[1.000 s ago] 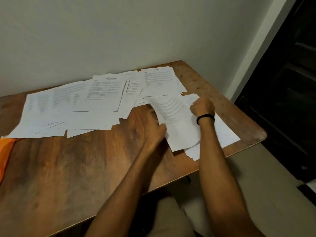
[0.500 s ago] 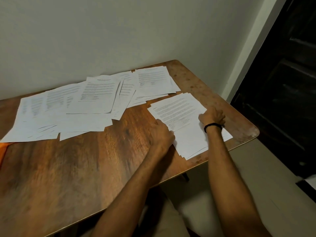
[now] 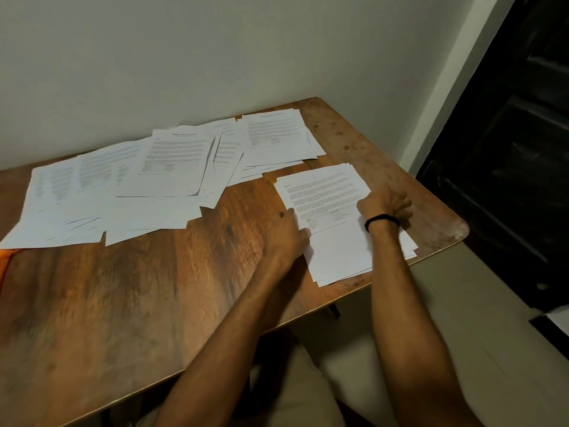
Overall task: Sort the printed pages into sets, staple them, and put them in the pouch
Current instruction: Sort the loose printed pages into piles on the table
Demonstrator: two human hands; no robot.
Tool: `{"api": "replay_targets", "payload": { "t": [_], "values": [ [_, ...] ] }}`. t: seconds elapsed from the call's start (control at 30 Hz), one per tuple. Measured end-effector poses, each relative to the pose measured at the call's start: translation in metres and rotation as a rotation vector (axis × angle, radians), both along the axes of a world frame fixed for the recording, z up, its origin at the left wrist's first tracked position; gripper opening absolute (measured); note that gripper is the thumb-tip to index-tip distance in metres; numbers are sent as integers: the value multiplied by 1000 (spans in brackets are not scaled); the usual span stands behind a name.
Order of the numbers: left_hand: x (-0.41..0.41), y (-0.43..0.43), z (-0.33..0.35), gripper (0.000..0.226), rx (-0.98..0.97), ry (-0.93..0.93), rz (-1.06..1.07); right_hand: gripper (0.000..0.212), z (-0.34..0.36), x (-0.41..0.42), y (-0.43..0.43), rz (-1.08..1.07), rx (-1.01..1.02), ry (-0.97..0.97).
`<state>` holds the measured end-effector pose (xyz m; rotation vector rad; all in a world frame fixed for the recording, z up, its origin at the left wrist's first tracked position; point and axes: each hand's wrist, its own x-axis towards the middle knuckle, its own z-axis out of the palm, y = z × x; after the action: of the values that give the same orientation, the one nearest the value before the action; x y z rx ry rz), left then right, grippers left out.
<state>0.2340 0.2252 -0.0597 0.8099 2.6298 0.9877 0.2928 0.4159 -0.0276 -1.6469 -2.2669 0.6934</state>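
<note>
Down at the right end of a brown wooden table, a person's hands flank a small stack of white printed pages. The left hand lies with its fingers nearly straight along the stack's left edge, thumb on the top sheet. The right hand, a black wristband behind it, curls its fingers over the right edge. Loose white printed sheets fan out toward the wall.

The wooden table carried loose printed pages spread from ten to one o'clock and a squared stack at three o'clock.
</note>
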Motion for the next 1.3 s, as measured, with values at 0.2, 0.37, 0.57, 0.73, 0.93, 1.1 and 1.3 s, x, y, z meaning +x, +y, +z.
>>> {"api": "replay_targets", "payload": {
  "t": [0.2,0.37,0.57,0.73,0.93,1.1,1.3],
  "values": [
    [-57,-53,2,50,27,24,197,36,5,-50,-56,279,46,130],
    [-122,-126,3,57,31,40,415,19,0,-118,-133,550,-130,271],
    [-187,-185,-9,68,-40,133,482,40,-5,-205,-204,602,-368,304],
    [-204,-197,-33,63,-218,189,454,16,-5,-252,-232,527,-398,249],
    [-209,-196,-45,64,-238,220,457,39,-12,-281,-240,433,-378,208],
    [-214,-196,-49,64,-253,236,461,8,-8,-285,-236,493,-383,254],
    [-211,-197,-46,69,-151,215,494,20,-12,-270,-226,421,-469,388]
  ]
}}
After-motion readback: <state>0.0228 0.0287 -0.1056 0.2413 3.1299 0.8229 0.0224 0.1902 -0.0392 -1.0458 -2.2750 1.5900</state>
